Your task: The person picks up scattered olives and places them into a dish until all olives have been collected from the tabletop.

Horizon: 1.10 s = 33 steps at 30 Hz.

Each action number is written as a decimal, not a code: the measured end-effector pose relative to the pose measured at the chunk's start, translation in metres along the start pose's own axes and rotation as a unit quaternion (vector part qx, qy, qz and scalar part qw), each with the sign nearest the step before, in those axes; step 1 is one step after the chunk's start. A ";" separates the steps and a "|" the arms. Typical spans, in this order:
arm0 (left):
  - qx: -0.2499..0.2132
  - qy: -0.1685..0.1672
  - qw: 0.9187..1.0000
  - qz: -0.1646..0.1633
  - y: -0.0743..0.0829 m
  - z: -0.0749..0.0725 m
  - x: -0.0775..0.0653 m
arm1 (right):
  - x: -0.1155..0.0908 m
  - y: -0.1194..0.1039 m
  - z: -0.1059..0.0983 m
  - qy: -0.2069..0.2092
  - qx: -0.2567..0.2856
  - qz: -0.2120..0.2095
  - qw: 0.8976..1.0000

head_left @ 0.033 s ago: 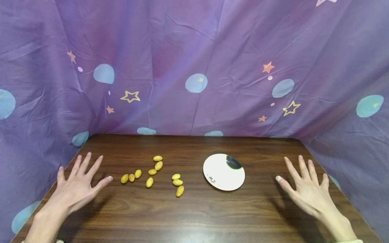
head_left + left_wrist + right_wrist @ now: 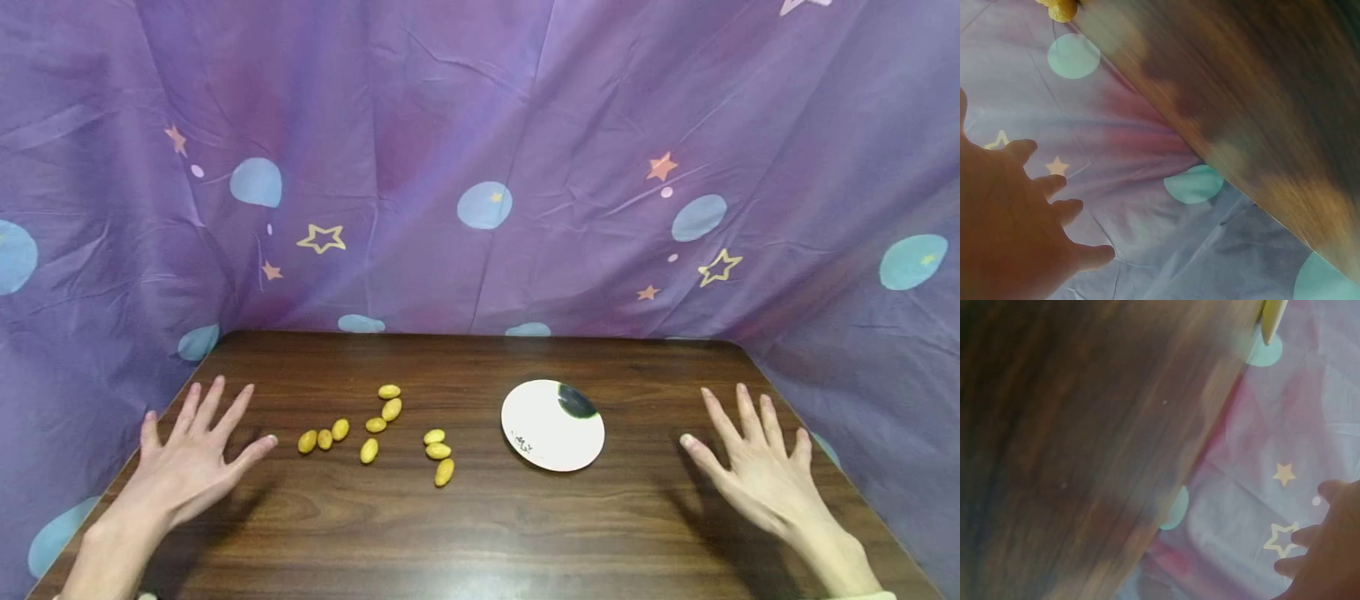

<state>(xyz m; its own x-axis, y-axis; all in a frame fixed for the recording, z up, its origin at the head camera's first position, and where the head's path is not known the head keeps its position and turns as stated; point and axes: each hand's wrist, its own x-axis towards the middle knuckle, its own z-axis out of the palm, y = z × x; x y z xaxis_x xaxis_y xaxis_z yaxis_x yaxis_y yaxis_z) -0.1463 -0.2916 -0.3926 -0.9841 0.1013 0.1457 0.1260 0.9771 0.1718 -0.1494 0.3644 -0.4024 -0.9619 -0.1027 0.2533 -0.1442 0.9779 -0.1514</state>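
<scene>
On the left half of the table lie several small, glossy yellow oval fruits (image 2: 369, 451), loosely scattered in three groups. A white saucer (image 2: 551, 429) with a dark green patch at its upper right edge and small black marks at its lower left sits right of them. My left hand (image 2: 191, 467) is spread, palm down, left of the fruits, its thumb nearest the leftmost fruit (image 2: 307, 442). Fingers splayed, my right hand (image 2: 772, 475) hovers right of the saucer, holding nothing. The left wrist view shows the left hand (image 2: 1016, 231) from behind; the right hand (image 2: 1329, 550) shows partly in its wrist view.
A dark brown wooden table (image 2: 480, 525) spans the front. Purple cloth (image 2: 420, 125) printed with stars and blue spots hangs behind it and along both sides. Shadows of both hands fall on the tabletop.
</scene>
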 end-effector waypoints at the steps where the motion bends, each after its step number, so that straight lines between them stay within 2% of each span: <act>1: -0.001 -0.002 1.000 0.000 0.000 0.000 0.001 | 0.001 0.000 0.000 0.000 0.001 0.000 1.000; 9: -0.004 0.007 1.000 0.007 0.001 0.002 0.001 | 0.001 0.001 -0.003 -0.014 0.013 0.007 1.000; 16: -0.008 0.009 1.000 0.012 0.002 0.002 0.002 | 0.003 0.000 -0.008 -0.007 0.034 0.005 0.999; 22: -0.023 0.010 0.999 0.024 0.006 0.000 0.008 | 0.004 -0.004 -0.010 0.008 0.096 0.003 0.995; 29: -0.048 0.001 0.998 0.036 0.016 -0.004 0.012 | 0.013 -0.011 -0.015 0.020 0.197 -0.019 0.980; 33: -0.049 0.021 0.997 0.056 0.025 -0.005 0.014 | 0.019 -0.018 -0.013 0.025 0.214 -0.030 0.976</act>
<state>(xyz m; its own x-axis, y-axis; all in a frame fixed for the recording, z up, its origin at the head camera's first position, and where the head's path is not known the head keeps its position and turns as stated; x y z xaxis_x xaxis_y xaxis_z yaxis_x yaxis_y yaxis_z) -0.1565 -0.2668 -0.3810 -0.9574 0.1988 0.2092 0.2485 0.9366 0.2470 -0.1618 0.3470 -0.3820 -0.9379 -0.1370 0.3186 -0.2933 0.8035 -0.5180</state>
